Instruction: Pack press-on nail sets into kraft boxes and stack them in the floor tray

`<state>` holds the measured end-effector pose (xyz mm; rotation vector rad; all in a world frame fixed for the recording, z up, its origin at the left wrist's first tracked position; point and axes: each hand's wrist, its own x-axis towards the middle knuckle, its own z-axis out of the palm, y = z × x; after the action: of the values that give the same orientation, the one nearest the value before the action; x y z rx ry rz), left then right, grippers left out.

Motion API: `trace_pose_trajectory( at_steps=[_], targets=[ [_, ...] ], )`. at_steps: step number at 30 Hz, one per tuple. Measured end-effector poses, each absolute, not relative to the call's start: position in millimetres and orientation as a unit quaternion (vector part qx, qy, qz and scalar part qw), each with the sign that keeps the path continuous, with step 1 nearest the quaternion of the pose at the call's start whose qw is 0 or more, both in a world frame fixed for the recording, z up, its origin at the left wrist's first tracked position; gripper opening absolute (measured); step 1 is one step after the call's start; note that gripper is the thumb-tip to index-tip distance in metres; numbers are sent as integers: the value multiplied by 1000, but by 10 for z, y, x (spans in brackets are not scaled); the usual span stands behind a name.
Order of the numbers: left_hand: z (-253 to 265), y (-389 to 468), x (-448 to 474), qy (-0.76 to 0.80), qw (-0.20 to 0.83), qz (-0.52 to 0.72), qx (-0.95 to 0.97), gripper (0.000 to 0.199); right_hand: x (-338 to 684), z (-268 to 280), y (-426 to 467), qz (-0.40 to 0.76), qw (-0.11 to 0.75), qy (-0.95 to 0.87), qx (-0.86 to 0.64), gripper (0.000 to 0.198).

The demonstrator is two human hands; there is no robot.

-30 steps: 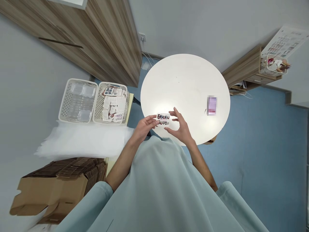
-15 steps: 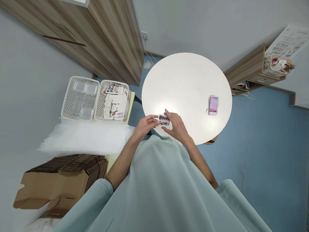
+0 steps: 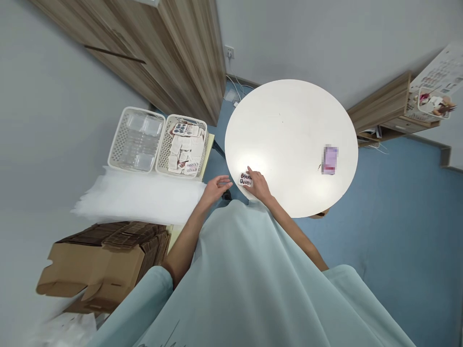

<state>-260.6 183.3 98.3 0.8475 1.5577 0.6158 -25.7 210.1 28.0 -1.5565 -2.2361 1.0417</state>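
Patterned card (image 3: 245, 180): over the white surface (image 3: 289, 130), by its near left edge
Right hand (image 3: 259, 186): grip pinching the card's right end
Left hand (image 3: 214, 189): grip loosely spread, beside the surface's rim

round white table (image 3: 289, 125) is set under the right hand (image 3: 259, 187); its rim is placed just right of the left hand (image 3: 216, 189). bright light is thrown back by the top, one patch just ahead of the hands, another well to their right. blue floor (image 3: 398, 217) is spread far right of both. wood-grained cabinet (image 3: 173, 53) is placed well ahead-left; wood-grained shelf unit (image 3: 383, 103), far ahead-right. grey wall (image 3: 307, 38) is seen far ahead, edged by skirting. wall socket (image 3: 229, 52) is mounted there, white cables (image 3: 237, 86) hung below.
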Motion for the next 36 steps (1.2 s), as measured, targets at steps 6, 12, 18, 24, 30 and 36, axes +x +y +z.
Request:
trace_pose_trajectory(
  at_steps=[6,12,18,24,30,36],
  targets=[
    [983,1712,-3009,683,583,284,338,72,-270,37,1991,316,80,-767,-553,87],
    [984,1720,-3402,671,592,309,322,77,-316,128,1924,289,78,-763,-573,84],
    [1019,1881,-3965,681,536,354,352,69,-600,477,1948,254,145,-768,-570,83],
    [910,2064,-4825,748,398,366,385,51,-1079,892,2038,249,185,-774,-551,79],
    [586,2234,-5579,834,247,239,431,55,-1478,1166,2095,246,196,-784,-536,78],
    [355,2397,-5758,849,266,164,427,74,-1621,1259,2129,240,192,-786,-537,73]
  ],
)
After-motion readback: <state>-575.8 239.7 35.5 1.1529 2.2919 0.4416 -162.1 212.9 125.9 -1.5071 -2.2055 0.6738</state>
